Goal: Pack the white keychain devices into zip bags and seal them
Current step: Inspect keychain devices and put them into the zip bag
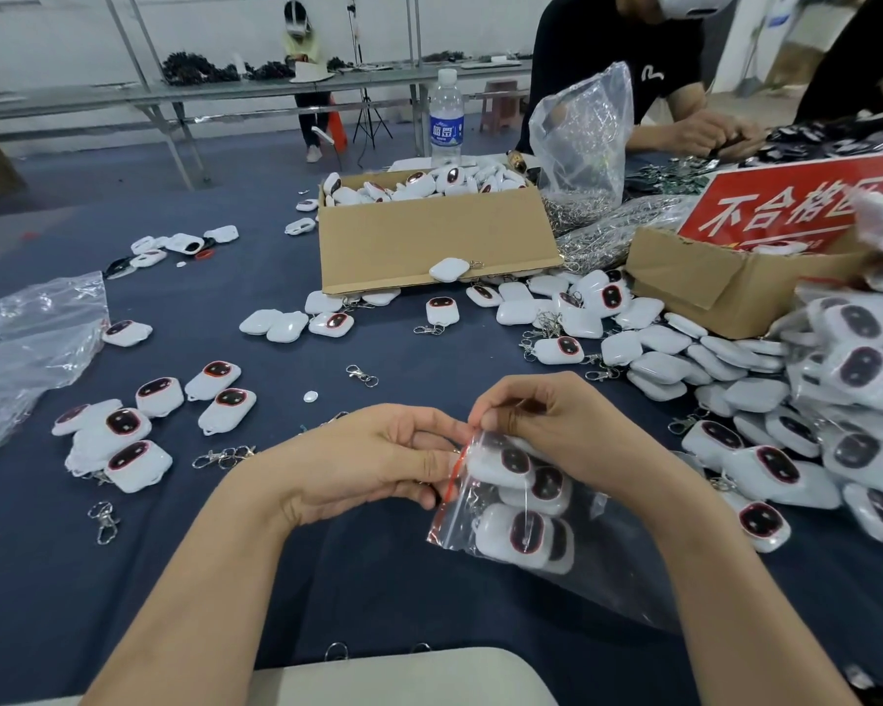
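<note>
From the head camera: zip bag (pixel 455 522) at centre front of the blue table (pixel 378 593), red-striped mouth turned left, long axis slanting away to the lower right, white keychain devices (pixel 523 532) stacked inside. Left hand (pixel 373 461) curled, pinching mid-strip; right hand (pixel 562 430) curled, pinching the strip's upper end. Bare cloth near the body; loose devices (pixel 159 397) left, bagged heap (pixel 847 400) close right, cardboard box (pixel 429 236) beyond.

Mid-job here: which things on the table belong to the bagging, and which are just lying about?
Job: zip bag, pinched by left hand and right hand; loose devices; box of devices; filled bags.
Lying about: water bottle; red sign; loose clasps; crumpled plastic bag.
</note>
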### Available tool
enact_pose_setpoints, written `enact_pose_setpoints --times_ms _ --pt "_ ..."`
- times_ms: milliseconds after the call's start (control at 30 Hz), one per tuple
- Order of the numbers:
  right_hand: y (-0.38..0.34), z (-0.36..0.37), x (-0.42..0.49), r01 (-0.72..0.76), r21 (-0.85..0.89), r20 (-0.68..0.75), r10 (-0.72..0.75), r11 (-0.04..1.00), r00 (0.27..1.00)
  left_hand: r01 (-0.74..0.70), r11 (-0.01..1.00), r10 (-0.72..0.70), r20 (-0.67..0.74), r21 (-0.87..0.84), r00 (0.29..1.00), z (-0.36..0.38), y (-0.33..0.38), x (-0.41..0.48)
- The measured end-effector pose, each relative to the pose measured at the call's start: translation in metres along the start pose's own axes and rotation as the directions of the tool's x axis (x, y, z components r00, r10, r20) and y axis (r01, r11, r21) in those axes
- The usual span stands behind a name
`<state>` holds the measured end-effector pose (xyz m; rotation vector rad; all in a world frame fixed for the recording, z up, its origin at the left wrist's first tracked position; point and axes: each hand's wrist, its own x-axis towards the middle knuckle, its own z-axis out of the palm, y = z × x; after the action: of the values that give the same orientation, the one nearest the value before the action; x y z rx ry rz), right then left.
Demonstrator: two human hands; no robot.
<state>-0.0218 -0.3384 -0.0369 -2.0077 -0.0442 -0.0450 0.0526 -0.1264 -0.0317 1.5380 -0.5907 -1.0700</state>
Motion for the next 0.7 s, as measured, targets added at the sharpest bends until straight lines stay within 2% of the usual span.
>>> enact_pose_setpoints --times_ms 167,367,467,567,700 --pt "-0.006 0.001 0.000 0.007 -0.045 -0.002 -0.008 0.999 1.000 0.011 0.998 -0.011 -0.006 0.059 1.000 0.006 0.003 0.002" --pt "-0.008 0.005 0.001 0.020 -0.104 -0.005 -0.020 0.994 1.000 0.025 0.946 -0.004 -0.068 0.322 0.998 0.017 0.007 0.008" --pt "-0.006 -0.001 0.000 0.003 -0.061 -0.108 -0.010 0.998 0.994 0.039 0.930 -0.015 -0.068 0.366 0.998 0.016 0.008 0.006" --pt "-0.002 -0.010 0.000 0.030 -0.016 -0.262 -0.033 0.999 0.965 0.051 0.943 -0.033 -0.061 0.329 0.998 0.010 0.009 -0.001" --pt "0.008 -0.015 0.000 -0.057 -0.070 -0.421 0.022 0.996 0.907 0.095 0.929 -0.063 -0.100 0.359 0.993 -0.002 0.011 -0.006"
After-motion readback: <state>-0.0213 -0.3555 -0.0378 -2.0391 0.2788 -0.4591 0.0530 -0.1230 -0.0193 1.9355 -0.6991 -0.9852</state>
